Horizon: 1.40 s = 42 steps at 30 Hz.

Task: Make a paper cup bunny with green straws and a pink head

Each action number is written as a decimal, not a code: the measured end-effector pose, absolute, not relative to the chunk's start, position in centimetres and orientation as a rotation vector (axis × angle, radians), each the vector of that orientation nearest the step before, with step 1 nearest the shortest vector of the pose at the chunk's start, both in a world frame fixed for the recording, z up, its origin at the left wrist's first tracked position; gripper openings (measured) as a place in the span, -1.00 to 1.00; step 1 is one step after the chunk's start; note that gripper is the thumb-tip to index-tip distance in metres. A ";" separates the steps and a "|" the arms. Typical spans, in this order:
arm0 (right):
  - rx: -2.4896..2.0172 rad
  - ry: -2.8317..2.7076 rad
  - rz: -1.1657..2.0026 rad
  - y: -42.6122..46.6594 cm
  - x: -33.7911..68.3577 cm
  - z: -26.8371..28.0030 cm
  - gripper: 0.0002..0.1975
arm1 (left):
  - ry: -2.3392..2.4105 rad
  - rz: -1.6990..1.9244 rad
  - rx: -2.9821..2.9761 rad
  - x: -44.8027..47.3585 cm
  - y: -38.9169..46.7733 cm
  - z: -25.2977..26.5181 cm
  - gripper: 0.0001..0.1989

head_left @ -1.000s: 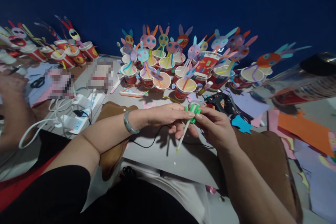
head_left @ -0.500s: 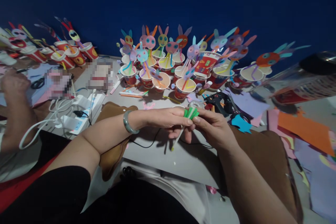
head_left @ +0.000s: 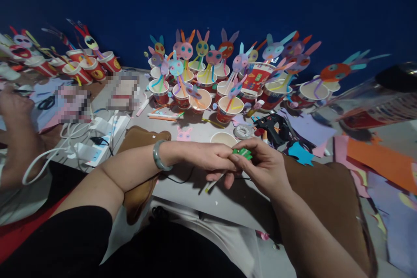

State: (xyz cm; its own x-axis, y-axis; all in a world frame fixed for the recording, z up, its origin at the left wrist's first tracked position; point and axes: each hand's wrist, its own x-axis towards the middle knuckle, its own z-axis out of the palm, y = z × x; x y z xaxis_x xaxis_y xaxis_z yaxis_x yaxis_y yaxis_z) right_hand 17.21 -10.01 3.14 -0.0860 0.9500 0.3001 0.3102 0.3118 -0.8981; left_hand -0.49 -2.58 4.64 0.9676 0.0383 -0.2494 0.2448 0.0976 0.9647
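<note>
My left hand (head_left: pixel 208 156), with a bangle on its wrist, is closed on a thin white stick (head_left: pixel 213 182) with a yellowish tip that points down and left. Bunched green strips (head_left: pixel 243 153) sit at the stick's upper end, and the fingers of my right hand (head_left: pixel 265 163) pinch them. Both hands meet above the near part of the table. Just behind them stands a paper cup (head_left: pixel 223 139), partly hidden by my fingers. A pink paper rabbit head (head_left: pixel 184 134) lies behind my left wrist.
Several red paper cups (head_left: pixel 230 113) with rabbit figures stand along the wall. A tape roll (head_left: pixel 243 131), black glue gun (head_left: pixel 273 129) and blue paper piece (head_left: pixel 300 153) lie right of them. Power strips (head_left: pixel 94 152) with cables lie left, near another person's hand (head_left: pixel 14 108).
Both hands have come slightly lower. The green strips now tip to the right, and the stick's tip has swung left and down. More of the paper cup and rabbit head shows.
</note>
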 end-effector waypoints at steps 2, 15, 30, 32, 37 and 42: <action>-1.179 -1.619 0.791 -10.1 17.2 3.1 -0.83 | 0.228 -0.147 1.480 -0.4 -2.7 4.5 -0.61; -1.307 -1.503 0.656 -10.1 17.7 2.8 -0.76 | 0.416 0.155 1.656 -0.3 -3.7 5.2 -0.71; -1.322 -1.496 0.471 -10.6 17.3 2.4 -0.81 | 0.657 0.119 2.409 0.0 -4.6 6.0 -0.76; -1.325 -1.479 0.477 -10.6 17.3 2.3 -0.80 | 0.644 0.168 2.333 -0.1 -4.6 6.0 -0.80; -1.277 -1.411 0.567 -10.4 17.7 2.5 -0.77 | 0.487 0.302 1.814 -0.2 -4.4 5.7 -0.82; -1.222 -1.383 0.647 -10.3 17.9 2.9 -0.75 | 0.417 0.249 1.544 -0.4 -3.9 5.2 -0.75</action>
State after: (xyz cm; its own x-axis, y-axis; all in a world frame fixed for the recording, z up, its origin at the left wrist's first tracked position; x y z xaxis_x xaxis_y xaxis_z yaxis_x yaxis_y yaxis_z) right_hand 17.87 -10.28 2.95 0.1617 0.9144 0.3710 0.3007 0.3124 -0.9011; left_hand -0.39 -3.90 5.22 0.9057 0.4110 -0.1037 0.1039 0.0219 0.9943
